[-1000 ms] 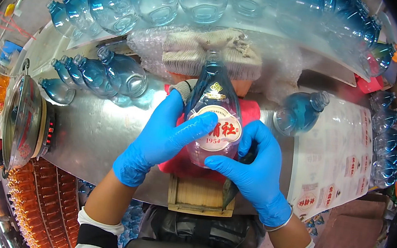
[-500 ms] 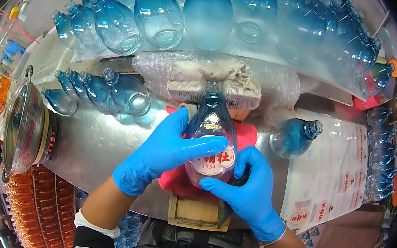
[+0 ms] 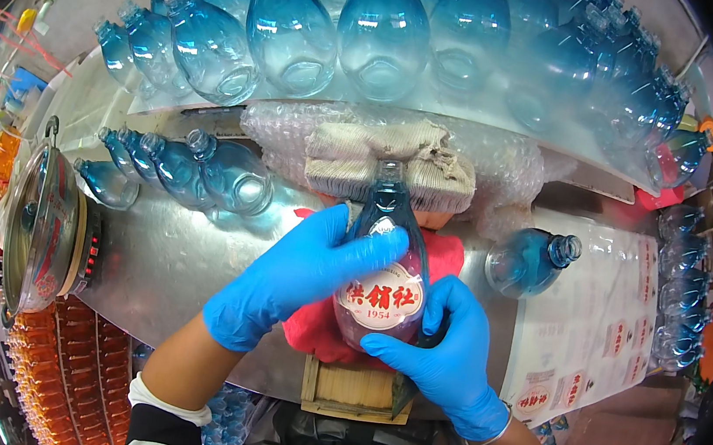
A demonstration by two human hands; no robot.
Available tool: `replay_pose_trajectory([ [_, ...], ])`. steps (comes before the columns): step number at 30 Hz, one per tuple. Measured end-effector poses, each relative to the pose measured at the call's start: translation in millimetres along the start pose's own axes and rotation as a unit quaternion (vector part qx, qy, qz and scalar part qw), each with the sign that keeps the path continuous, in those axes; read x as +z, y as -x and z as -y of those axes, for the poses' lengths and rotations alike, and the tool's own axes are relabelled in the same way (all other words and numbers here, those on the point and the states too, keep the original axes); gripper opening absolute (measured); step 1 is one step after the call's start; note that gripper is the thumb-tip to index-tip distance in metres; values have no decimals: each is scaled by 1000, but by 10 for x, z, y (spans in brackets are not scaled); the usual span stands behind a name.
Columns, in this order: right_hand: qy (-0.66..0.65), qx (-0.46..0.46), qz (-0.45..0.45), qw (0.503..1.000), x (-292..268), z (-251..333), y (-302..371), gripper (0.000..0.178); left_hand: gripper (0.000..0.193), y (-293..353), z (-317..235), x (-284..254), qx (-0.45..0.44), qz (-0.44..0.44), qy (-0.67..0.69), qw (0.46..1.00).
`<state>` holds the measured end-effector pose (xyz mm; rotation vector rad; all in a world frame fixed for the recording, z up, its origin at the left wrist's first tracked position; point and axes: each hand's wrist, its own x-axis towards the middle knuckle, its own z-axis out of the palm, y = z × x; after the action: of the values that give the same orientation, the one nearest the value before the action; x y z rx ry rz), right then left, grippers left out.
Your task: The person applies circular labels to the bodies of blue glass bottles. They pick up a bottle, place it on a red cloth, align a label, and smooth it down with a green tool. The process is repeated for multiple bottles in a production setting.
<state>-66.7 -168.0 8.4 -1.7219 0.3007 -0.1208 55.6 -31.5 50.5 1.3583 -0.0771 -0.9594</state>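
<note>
A clear glass bottle (image 3: 353, 326) with a blue-tinted neck lies on a red cloth (image 3: 305, 327), its neck against a padded rest wrapped in ribbed off-white fabric (image 3: 353, 174). A round label (image 3: 381, 296) with red print shows on its belly. My left hand (image 3: 299, 264), in a blue glove, grips the bottle's left side, its thumb across the glass above the label. On the lower right, my gloved right hand (image 3: 447, 356) curls round a dark flat piece (image 3: 434, 330), thumb touching the bottle's base. Much of that piece is hidden.
Blue bottles (image 3: 384, 32) crowd a raised shelf ahead. Several more bottles (image 3: 234, 175) stand left; one bottle (image 3: 532, 262) stands right beside a printed label sheet (image 3: 585, 336). A glass-lidded pan (image 3: 43, 231) is far left. Below the cloth sits a wooden block (image 3: 353, 387).
My left thumb has slid up off the round label, which is now uncovered, onto the glass above it. The view has shifted slightly. My right hand keeps nearly the same place.
</note>
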Motion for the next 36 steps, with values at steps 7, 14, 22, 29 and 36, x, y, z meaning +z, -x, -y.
replay_pose_trajectory([
  [7, -7, 10, 10, 1000, -5, 30, -5, 54, 29, -17, -52, -40, -22, 36, -8, 999],
  [14, 2, 8, 1, 1000, 11, 27, 12, 55, 29, -66, -34, -59, -43, 19, 16, 999],
  [22, -63, 32, 10, 997, -58, 87, 2, 39, 36, -51, 127, -130, 36, -13, 7, 999],
  [29, -287, 174, -45, 941, -384, 430, -232, 17, 99, 292, 639, -40, 227, -9, -75, 971],
  [36, 72, -100, 96, 988, -149, 848, -560, 15, 101, 275, 695, -68, 221, -23, -88, 971],
])
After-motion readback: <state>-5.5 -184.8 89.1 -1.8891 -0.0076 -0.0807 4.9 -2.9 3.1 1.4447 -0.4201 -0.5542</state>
